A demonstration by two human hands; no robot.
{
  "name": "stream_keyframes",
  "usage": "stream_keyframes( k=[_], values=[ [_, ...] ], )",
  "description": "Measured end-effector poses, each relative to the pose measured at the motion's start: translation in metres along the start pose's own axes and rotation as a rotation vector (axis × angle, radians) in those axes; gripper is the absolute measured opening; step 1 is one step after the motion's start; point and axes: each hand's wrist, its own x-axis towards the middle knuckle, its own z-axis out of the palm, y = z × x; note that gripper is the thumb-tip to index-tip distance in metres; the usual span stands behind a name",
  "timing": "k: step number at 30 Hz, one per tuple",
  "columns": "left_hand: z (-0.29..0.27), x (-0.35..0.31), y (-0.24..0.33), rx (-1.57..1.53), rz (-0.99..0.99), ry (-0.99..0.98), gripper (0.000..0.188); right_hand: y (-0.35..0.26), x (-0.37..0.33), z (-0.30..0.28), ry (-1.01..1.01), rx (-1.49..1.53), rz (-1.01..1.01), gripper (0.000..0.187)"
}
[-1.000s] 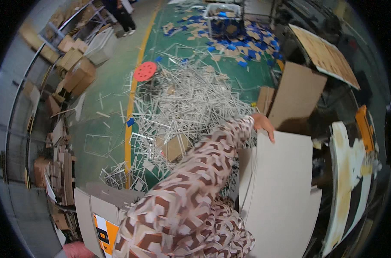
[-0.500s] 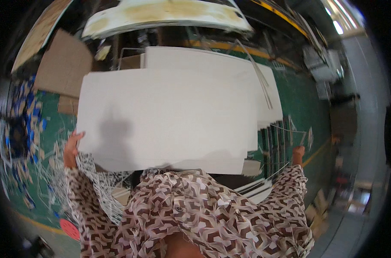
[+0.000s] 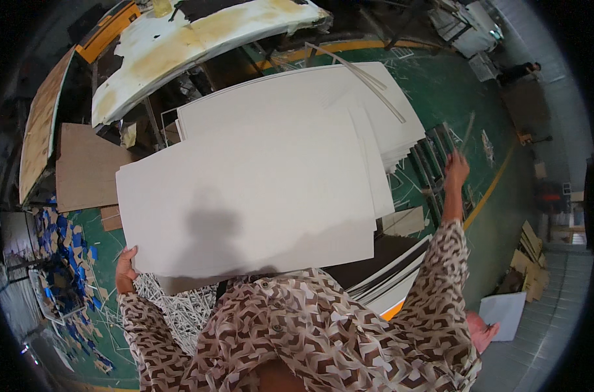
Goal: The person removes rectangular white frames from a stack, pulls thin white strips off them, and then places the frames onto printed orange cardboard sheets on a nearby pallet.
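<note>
Wooden board [image 3: 43, 127], tan, leaning at far left; blue and tan scraps [image 3: 63, 232] scattered over green floor beneath it. Next, a brown cardboard panel [image 3: 91, 166], upright. Left hand [image 3: 125, 266]: at the near-left corner of the white sheet [image 3: 271, 189], thumb at its edge; remaining fingers partly hidden, grip cannot be told. Below this, a tangle of white strips [image 3: 176, 313]; behind, a curved white panel [image 3: 199, 49] with yellow-brown stains.

Centre: white sheet lies flat before the patterned shirt [image 3: 277, 326], edges of further sheets showing at its right side. It overlaps a rear stack [image 3: 297, 86] of similar sheets; narrow strips [image 3: 382, 98] lie across that stack's far-right part.

Right hand [image 3: 457, 171]: clear of the sheets, near a dark slatted frame, fingers closed on a thin pale strip [image 3: 468, 132] pointing upward. Beyond, a yellow floor line [image 3: 493, 186]; lower right, a pale flat board [image 3: 506, 313].
</note>
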Motion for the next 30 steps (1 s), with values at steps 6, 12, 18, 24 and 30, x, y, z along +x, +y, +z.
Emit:
stream_keyframes(
  k=[6, 12, 18, 24, 30],
  values=[
    [0.039, -0.002, 0.021, 0.078, -0.03, -0.004, 0.041, -0.054, 0.068, 0.182, -0.442, -0.549, -0.145, 0.043],
    [0.039, 0.025, 0.045, 0.12, -0.03, -0.091, 0.04, 0.032, 0.133, 0.227, -0.305, -1.534, -0.815, 0.056],
    [0.012, -0.017, 0.027, 0.108, -0.036, 0.006, 0.04, -0.056, 0.007, 0.304, -0.606, -1.414, -0.342, 0.034],
    [0.039, -0.013, 0.044, 0.106, -0.029, 0.004, 0.04, -0.066, 0.031, 0.285, -0.461, -1.405, -0.602, 0.023],
    [0.021, -0.007, 0.028, 0.109, -0.01, 0.044, 0.04, -0.11, 0.024, 0.267, -0.058, -1.178, -0.829, 0.021]
  ],
)
